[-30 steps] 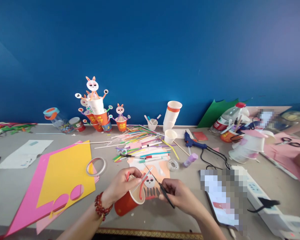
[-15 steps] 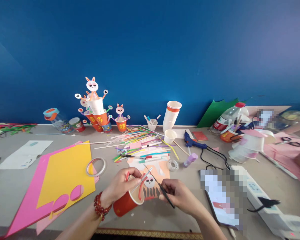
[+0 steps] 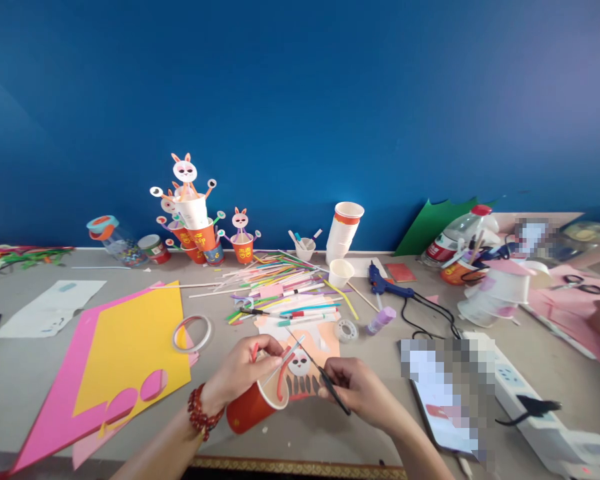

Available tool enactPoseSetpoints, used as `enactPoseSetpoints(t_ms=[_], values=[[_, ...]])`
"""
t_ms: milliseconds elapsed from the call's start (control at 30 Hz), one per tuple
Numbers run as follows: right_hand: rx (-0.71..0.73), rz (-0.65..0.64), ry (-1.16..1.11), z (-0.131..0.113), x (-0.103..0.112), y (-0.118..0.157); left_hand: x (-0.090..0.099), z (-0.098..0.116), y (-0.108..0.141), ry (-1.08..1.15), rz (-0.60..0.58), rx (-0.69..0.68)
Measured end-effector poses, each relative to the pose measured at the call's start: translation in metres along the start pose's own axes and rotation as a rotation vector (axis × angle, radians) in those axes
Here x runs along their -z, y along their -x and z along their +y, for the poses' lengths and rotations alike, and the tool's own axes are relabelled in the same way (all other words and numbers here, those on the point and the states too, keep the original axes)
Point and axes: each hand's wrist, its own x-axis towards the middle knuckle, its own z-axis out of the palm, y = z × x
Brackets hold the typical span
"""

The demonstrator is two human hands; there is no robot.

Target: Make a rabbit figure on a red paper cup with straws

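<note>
My left hand [image 3: 253, 363] is closed, its thumb and fingers pinching a thin white straw [image 3: 294, 348] above a red paper cup [image 3: 250, 408]. The cup lies tilted below that hand, its mouth facing right. Red strips [image 3: 283, 377] curve out at the rim, and another red end pokes up beside my fingers. My right hand [image 3: 347, 387] grips black-handled scissors [image 3: 335, 392], seen edge-on, their thin blades pointing up and left near the straw's tip. Behind the blades lies a peach sheet [image 3: 330, 337] with a white rabbit face [image 3: 299, 362] on it.
Straws and markers [image 3: 285, 293] are heaped ahead. Yellow card [image 3: 135, 347] and a tape roll [image 3: 192, 333] lie left. A blue glue gun [image 3: 387, 285], glue stick [image 3: 381, 320], phone [image 3: 440, 400] and power strip [image 3: 520, 393] are right. Rabbit cups [image 3: 203, 233] stand at the back.
My hands, the cup and the scissors stay almost where they were. At the far right edge, another person's hand has shifted slightly over the pink paper.
</note>
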Motion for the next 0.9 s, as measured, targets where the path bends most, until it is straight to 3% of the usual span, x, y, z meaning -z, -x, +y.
enactPoseSetpoints(t_ms=[233,433,533,667,900], values=[[-0.042,0.099,0.121,-0.002,0.001,0.001,-0.001,0.003,0.001,0.045,0.038,0.024],[-0.181,0.286,0.697,0.013,0.005,0.008,0.002,-0.003,0.003,0.208,0.11,0.038],[-0.266,0.36,0.862,0.026,0.005,0.014,0.004,-0.01,0.005,0.342,0.136,0.055],[-0.281,0.361,0.966,0.033,0.003,0.018,0.004,-0.015,0.008,0.498,0.138,0.098],[-0.234,0.32,0.97,0.019,0.011,0.013,0.001,-0.016,0.014,0.59,0.172,0.112]])
